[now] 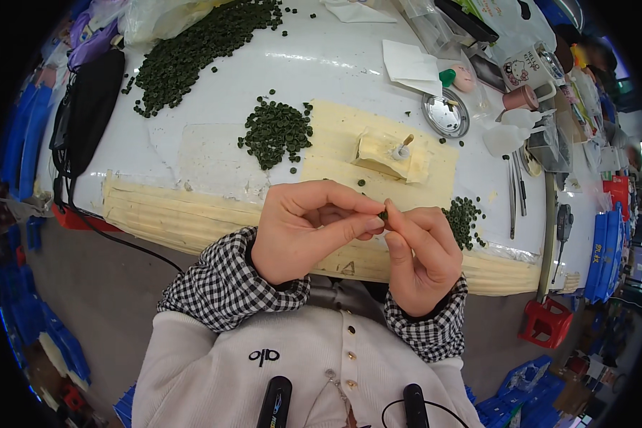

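Observation:
Just over the table's front edge, my two hands meet at a small dark green round piece (383, 215). Thumb and index finger of my left hand (296, 232) pinch it. From the other side, my right hand (426, 253) presses its index fingertip against the piece, with its fingers curled and its thumb slightly lower. Fingertips cover most of the piece. A pile of similar green pieces (277, 132) lies beyond my left hand, and a smaller pile (465, 220) lies right of my right hand. Behind the hands, a yellowish block with an upright pin (392, 153) stands on a cream sheet (328, 128).
A large heap of green pieces (192, 60) spreads at the far left, near a black pouch (96, 114) with cords. Right of the block are a round metal dish (446, 114), white paper (410, 65), tweezers (511, 196) and clear bottles (506, 135). Cream padding (164, 214) lines the front edge.

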A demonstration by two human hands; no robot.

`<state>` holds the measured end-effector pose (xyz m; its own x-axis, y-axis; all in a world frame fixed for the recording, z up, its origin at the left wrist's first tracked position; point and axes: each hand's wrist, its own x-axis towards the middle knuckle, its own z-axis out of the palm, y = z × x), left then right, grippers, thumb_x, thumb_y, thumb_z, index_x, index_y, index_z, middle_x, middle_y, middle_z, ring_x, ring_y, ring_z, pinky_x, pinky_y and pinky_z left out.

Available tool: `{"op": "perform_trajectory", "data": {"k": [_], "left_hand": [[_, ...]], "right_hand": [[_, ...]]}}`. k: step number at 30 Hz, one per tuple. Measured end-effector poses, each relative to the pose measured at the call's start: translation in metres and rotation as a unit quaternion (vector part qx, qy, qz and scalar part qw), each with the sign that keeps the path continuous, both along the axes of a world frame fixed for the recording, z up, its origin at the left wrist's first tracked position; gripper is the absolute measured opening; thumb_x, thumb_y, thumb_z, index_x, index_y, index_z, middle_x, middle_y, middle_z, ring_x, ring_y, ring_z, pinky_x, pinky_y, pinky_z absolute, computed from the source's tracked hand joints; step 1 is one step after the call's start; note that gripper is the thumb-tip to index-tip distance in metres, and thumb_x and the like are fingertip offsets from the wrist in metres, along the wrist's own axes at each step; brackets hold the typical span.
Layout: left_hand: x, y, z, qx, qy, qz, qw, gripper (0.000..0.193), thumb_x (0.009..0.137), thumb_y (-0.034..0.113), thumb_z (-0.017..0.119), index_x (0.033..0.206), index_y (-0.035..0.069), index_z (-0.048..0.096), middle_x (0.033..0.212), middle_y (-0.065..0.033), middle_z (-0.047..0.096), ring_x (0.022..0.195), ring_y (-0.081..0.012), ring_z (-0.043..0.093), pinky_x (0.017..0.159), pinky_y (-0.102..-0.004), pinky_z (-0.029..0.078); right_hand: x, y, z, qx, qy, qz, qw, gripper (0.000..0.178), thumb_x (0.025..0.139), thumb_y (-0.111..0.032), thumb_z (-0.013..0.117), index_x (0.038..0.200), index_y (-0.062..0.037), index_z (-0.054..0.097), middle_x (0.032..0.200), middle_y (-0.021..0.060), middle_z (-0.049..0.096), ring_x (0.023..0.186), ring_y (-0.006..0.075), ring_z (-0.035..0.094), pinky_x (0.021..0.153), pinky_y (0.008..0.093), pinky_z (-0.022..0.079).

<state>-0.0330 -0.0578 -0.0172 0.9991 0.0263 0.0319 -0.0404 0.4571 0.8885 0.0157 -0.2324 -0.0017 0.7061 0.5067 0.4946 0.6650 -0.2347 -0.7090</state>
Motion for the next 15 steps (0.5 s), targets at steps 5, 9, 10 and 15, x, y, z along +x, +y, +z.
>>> {"op": "perform_trajectory", "data": {"k": [5,9,10,15], "left_hand": [[0.0008,0.0009,0.0023,0.002,0.008,0.008,1.0,0.017,0.086,-0.006,0.065,0.103,-0.007,0.066,0.099,-0.0136,0.068,0.091,-0.0156,0.067,0.083,-0.0257,0.056],[0.0015,-0.0004,0.0035,0.075,-0.035,0.052,0.995,0.016,0.085,-0.011,0.063,0.1,-0.006,0.066,0.094,-0.0154,0.067,0.085,-0.0195,0.067,0.077,-0.0278,0.057],[0.0019,0.0007,0.0038,0.089,-0.045,0.054,0.993,0.017,0.084,-0.011,0.063,0.1,-0.006,0.066,0.094,-0.0155,0.067,0.085,-0.0193,0.067,0.077,-0.0277,0.056],[0.0034,0.0011,0.0019,0.113,-0.071,0.063,0.989,0.02,0.083,-0.013,0.063,0.101,-0.005,0.067,0.095,-0.0154,0.066,0.085,-0.0179,0.065,0.076,-0.027,0.055]], "right_hand": [[0.0018,-0.0001,-0.0006,-0.019,-0.046,0.005,0.999,0.036,0.079,0.003,0.069,0.115,0.0004,0.066,0.085,0.0072,0.062,0.074,0.0198,0.056,0.066,0.0285,0.046],[0.0,0.0006,-0.0029,-0.006,-0.033,-0.013,0.999,0.037,0.078,0.004,0.069,0.115,0.0008,0.066,0.084,0.0074,0.062,0.073,0.0198,0.055,0.066,0.0283,0.046],[0.0006,-0.0003,-0.0031,-0.003,-0.032,-0.006,0.999,0.037,0.078,0.004,0.07,0.115,0.0009,0.066,0.084,0.0074,0.062,0.073,0.0198,0.055,0.065,0.0283,0.046],[0.0028,-0.0013,-0.0059,0.021,-0.025,0.023,0.999,0.036,0.078,0.004,0.069,0.114,0.0012,0.067,0.082,0.0073,0.061,0.071,0.0197,0.054,0.063,0.0282,0.045]]}}
